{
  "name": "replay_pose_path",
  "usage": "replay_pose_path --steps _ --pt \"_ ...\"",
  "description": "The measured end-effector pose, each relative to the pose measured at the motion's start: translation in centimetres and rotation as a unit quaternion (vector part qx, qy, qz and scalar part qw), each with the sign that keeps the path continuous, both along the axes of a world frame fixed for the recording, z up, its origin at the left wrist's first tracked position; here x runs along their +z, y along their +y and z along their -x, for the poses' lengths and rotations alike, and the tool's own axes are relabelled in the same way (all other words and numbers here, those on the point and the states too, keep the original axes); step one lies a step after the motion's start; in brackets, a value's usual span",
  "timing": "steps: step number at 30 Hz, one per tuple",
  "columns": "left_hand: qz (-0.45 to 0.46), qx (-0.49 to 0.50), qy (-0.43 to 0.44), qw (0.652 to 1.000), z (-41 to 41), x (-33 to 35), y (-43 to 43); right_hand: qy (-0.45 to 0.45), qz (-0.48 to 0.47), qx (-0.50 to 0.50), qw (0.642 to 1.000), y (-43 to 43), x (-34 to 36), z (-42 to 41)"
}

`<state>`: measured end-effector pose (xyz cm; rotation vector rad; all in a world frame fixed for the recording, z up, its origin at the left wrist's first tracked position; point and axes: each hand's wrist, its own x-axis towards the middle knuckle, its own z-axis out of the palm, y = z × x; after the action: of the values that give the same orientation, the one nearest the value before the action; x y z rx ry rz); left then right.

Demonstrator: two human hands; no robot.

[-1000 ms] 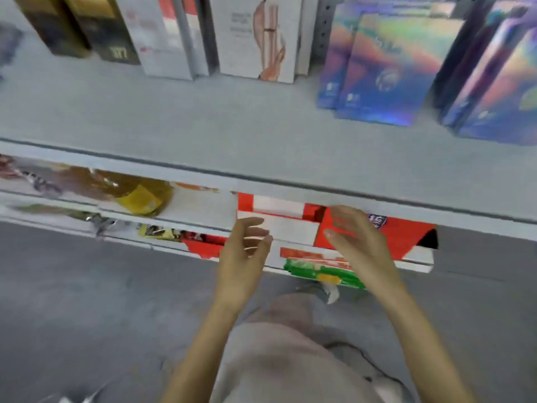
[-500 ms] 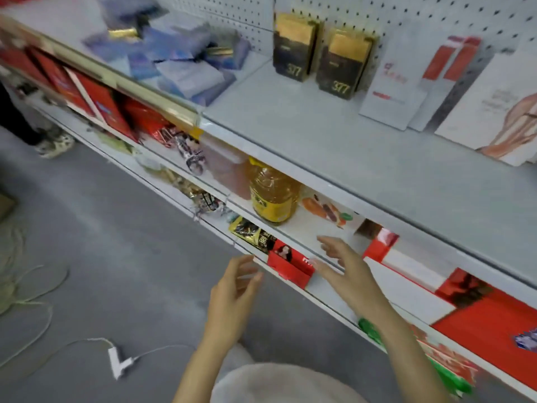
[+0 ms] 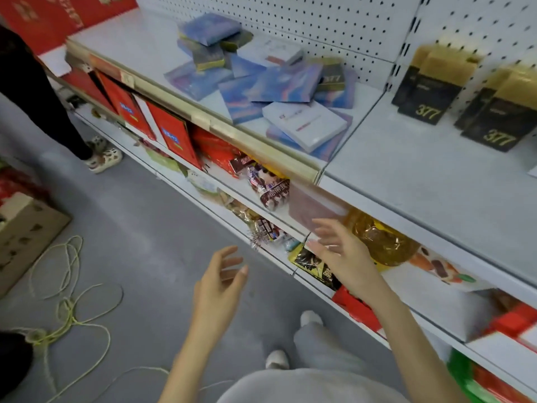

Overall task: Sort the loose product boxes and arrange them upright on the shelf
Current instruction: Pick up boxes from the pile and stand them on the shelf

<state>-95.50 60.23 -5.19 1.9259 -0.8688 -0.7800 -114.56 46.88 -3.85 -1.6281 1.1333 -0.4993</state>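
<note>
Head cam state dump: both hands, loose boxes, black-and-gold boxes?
left hand: open, empty
right hand: open, empty
loose blue boxes: flat, jumbled pile on top shelf
white box: flat, atop the pile's front
black-and-gold boxes: upright at pegboard

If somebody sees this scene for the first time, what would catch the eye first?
First the untidy pile of loose boxes, mostly blue, lying flat and overlapping on the upper shelf. To its right, black-and-gold boxes marked 377 stand upright. Lower down, the left hand and right hand are open and hold nothing.
</note>
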Motion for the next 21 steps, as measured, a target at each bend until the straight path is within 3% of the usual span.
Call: replay_pose_path --steps 5,12,14,18,21 --pt "-0.002 -0.015 0.013 1.000 -3.1 -1.7 -5.9 -0.003 0.034 -0.037 0.999 -6.8 0.8 -3.9" --pt "0.015 -0.004 -0.019 1.000 -8.5 -0.8 -16.7 -0.005 0.155 -0.131 0.979 -19.2 1.8 -7.4" --pt "0.037 -0.004 -0.041 0.998 -9.9 0.5 -20.0 0.037 0.172 -0.150 0.973 -22.2 2.1 -7.8" --pt "0.055 -0.043 -0.096 0.993 -12.1 1.4 -25.8 0.232 0.134 -0.114 0.957 -26.1 2.3 -8.8" --pt "0.076 -0.073 -0.131 0.986 -12.9 2.0 -29.2 0.267 0.092 -0.118 0.952 -26.1 1.7 -9.3"
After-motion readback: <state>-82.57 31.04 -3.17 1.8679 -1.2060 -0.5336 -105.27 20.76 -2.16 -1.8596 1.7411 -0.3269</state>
